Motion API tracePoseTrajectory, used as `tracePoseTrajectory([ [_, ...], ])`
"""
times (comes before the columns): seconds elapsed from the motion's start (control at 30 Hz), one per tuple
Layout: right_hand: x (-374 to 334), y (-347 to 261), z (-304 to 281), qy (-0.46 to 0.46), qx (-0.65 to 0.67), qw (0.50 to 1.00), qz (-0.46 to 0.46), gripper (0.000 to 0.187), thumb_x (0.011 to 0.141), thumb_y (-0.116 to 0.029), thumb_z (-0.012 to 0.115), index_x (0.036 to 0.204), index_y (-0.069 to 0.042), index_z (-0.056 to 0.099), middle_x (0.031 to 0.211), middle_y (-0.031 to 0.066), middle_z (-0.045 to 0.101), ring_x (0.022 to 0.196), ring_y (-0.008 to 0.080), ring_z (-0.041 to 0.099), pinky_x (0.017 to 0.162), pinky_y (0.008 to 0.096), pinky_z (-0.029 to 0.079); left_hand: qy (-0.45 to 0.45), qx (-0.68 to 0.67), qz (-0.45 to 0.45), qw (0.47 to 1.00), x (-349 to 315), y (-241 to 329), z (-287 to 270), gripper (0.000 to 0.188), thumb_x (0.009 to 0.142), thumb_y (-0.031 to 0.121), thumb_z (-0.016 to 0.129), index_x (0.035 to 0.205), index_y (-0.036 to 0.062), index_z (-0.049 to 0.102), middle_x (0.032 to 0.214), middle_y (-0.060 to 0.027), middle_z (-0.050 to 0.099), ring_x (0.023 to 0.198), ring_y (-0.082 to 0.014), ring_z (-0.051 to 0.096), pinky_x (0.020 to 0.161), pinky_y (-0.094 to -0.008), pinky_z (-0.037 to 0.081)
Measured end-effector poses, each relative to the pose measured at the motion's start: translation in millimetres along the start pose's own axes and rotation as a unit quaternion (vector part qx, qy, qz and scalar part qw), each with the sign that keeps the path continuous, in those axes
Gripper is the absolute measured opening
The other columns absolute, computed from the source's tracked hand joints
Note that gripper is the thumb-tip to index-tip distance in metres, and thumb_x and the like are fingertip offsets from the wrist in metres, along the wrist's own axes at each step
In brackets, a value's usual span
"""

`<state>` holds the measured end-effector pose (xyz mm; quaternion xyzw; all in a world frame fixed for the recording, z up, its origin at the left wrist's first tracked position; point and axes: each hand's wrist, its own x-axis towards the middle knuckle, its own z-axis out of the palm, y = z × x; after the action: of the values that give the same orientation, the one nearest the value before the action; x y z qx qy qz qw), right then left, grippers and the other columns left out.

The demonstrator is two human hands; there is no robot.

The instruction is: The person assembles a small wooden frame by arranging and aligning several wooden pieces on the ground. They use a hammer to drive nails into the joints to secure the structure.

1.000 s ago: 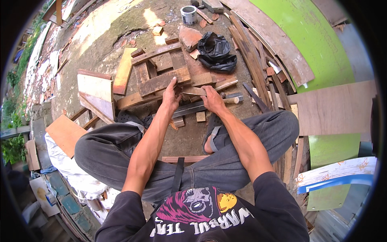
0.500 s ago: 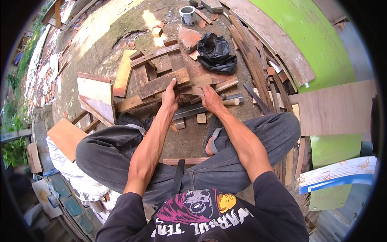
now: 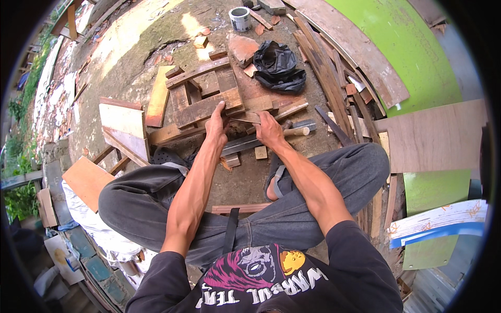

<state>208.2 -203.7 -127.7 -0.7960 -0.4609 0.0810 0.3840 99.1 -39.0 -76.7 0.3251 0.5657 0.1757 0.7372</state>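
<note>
A small frame of brown wooden boards (image 3: 209, 108) stands tilted on the ground ahead of me. My left hand (image 3: 215, 124) grips its near board, thumb pressed flat on the top and fingers curled underneath, mostly hidden. Just right of it, my right hand (image 3: 269, 129) pinches a thin, flat brownish strip (image 3: 246, 118), whose far end points at the left hand. Whether the strip is wood or a blade I cannot make out. Close to the right wrist lies a pale round wooden handle (image 3: 297, 132). Beneath the hands is a grey metal bar (image 3: 242, 145).
A black plastic bag (image 3: 279, 68), a reddish stone (image 3: 242, 49) and a tin can (image 3: 240, 19) lie beyond the frame. Long planks (image 3: 326, 78) run along the right. Cut boards (image 3: 124, 122) lean at left. A small wood block (image 3: 261, 152) sits between my feet.
The strip and my right hand have shifted slightly, and the strip is angled a little differently. My left hand stays on the frame's near board. The whole view has drifted slightly.
</note>
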Motion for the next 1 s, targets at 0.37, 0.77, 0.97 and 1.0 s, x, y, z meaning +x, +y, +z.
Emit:
tracePoseTrajectory([
  [0.37, 2.1, -5.7, -3.1, -0.063, -0.035, 0.997, 0.011, 0.042, 0.087, -0.013, 0.069, 0.124, 0.001, 0.054, 0.119, 0.0222, 0.059, 0.112, 0.0425, 0.058, 0.092, 0.0479, 0.051, 0.037, 0.116, 0.004, 0.993, 1.0, -5.1, -9.7, 0.075, 0.083, 0.066, 0.071, 0.122, 0.0031, 0.064, 0.118, -0.0161, 0.067, 0.111, -0.0268, 0.061, 0.1, -0.0504, 0.044],
  [0.77, 30.1, 2.8, -6.0, -0.073, -0.141, 0.98, -0.118, 0.049, 0.074, -0.027, 0.085, 0.109, -0.003, 0.06, 0.107, 0.018, 0.062, 0.109, 0.0347, 0.058, 0.096, 0.0456, 0.044, 0.084, 0.625, 0.503, 0.592, -20.7, 68.1, 19.5, 0.099, 0.079, 0.07, 0.07, 0.135, -0.0079, 0.048, 0.105, -0.0207, 0.072, 0.096, -0.0413, 0.07, 0.086, -0.0514, 0.052],
  [0.97, 26.4, 11.1, 0.6, -0.055, -0.063, 0.989, -0.124, 0.048, 0.075, -0.021, 0.083, 0.111, 0.001, 0.061, 0.11, 0.0224, 0.066, 0.109, 0.0409, 0.061, 0.102, 0.0491, 0.046, -0.008, 0.721, 0.16, 0.674, 0.6, 95.3, 65.0, 0.142, 0.075, 0.085, 0.059, 0.151, -0.0202, 0.002, 0.123, -0.0327, 0.065, 0.114, -0.0418, 0.066, 0.099, -0.0471, 0.05],
  [1.0, 27.4, 12.0, 1.7, -0.041, -0.061, 0.988, -0.135, 0.047, 0.073, -0.02, 0.084, 0.108, 0.001, 0.06, 0.108, 0.0218, 0.066, 0.108, 0.0402, 0.062, 0.1, 0.0485, 0.047, -0.015, 0.727, 0.157, 0.669, 12.9, 94.6, 66.8, 0.14, 0.076, 0.083, 0.058, 0.151, -0.0202, 0.0, 0.126, -0.0333, 0.063, 0.116, -0.0421, 0.065, 0.101, -0.0466, 0.049],
])
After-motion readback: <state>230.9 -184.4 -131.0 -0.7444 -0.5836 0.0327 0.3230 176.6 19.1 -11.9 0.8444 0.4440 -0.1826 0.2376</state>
